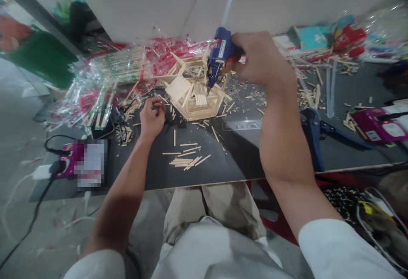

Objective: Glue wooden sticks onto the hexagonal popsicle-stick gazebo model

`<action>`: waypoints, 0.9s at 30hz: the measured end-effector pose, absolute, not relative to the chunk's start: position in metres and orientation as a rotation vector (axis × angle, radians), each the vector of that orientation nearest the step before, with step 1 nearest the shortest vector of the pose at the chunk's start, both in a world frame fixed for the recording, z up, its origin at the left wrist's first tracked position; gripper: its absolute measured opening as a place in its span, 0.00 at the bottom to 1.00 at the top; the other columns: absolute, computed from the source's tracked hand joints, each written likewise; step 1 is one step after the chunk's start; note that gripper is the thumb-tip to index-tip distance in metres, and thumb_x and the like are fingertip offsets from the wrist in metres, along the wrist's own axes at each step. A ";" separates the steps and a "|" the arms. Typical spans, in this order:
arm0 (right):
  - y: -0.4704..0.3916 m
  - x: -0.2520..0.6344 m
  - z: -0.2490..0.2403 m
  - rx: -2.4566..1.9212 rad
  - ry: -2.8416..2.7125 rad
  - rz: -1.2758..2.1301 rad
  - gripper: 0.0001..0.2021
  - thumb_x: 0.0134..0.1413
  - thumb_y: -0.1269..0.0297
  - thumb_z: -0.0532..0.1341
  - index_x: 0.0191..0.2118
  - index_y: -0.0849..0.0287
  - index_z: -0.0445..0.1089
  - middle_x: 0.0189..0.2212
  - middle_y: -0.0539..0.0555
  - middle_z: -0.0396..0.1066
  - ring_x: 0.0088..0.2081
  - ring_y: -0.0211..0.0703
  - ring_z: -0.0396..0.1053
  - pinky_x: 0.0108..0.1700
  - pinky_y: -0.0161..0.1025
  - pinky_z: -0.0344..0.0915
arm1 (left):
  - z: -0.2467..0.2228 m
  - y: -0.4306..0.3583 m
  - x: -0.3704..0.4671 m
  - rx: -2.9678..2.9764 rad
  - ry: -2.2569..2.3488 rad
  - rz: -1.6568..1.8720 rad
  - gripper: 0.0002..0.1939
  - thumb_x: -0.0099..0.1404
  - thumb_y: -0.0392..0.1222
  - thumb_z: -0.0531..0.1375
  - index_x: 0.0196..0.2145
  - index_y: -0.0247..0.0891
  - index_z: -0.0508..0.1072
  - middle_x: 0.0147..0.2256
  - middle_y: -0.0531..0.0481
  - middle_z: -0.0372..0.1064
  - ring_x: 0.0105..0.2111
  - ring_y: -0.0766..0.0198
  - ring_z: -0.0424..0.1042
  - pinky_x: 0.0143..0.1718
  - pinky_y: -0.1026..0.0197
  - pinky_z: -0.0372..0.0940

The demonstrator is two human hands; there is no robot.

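The dark worktop [231, 160] stretches from left to right, its near edge running just in front of the person's lap and a pale upright panel [153, 7] bounding it on the far side. Plastic-wrapped stick bundles [124, 64] crowd the far left. Dark surface shows on both sides of the short sticks near the middle, giving room for sideways movement; on the right, a blue-handled cutter [311, 138] lies close beside the right forearm, its handle reaching almost to the near edge.

The right arm crosses that edge and stretches far, elbow slightly bent. Its hand, the right hand [256, 58], is raised over the worktop, wrist bent left, fingers wrapped around a blue glue gun [223, 43]. The left forearm slants inward; the left hand [153, 117] is low at the left of the model, fingers half curled, and whether they pinch anything I cannot tell.

The many-sided wooden stick model [199, 111] sits at the middle, toward the far side, between the hands. The glue gun's nozzle points down at its slatted part; contact is unclear. Right of the model's near side lies a clear ruler [242, 125], partly behind the right forearm. Loose short sticks [188, 160] lie nearer, well apart from the model.
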State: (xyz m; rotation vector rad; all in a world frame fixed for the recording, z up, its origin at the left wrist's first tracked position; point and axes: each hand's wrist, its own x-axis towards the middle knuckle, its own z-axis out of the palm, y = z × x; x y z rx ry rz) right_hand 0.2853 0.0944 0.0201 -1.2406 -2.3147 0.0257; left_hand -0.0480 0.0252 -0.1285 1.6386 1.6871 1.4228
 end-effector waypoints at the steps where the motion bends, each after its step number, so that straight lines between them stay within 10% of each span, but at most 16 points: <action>1: 0.095 0.285 0.020 -1.235 -2.315 0.019 0.11 0.48 0.70 0.65 0.34 0.50 0.63 0.38 0.55 0.79 0.38 0.53 0.71 0.39 0.45 0.62 | -0.128 0.025 -0.048 1.632 1.687 1.420 0.16 0.62 0.31 0.58 0.47 0.39 0.73 0.34 0.53 0.72 0.23 0.70 0.71 0.22 0.70 0.63; 27: 0.091 0.285 0.022 -1.321 -2.309 0.013 0.07 0.55 0.68 0.63 0.39 0.50 0.67 0.44 0.57 0.79 0.44 0.55 0.72 0.45 0.47 0.65 | -0.129 0.026 -0.048 1.597 1.717 1.397 0.14 0.62 0.35 0.59 0.47 0.38 0.73 0.35 0.52 0.71 0.19 0.71 0.68 0.20 0.68 0.61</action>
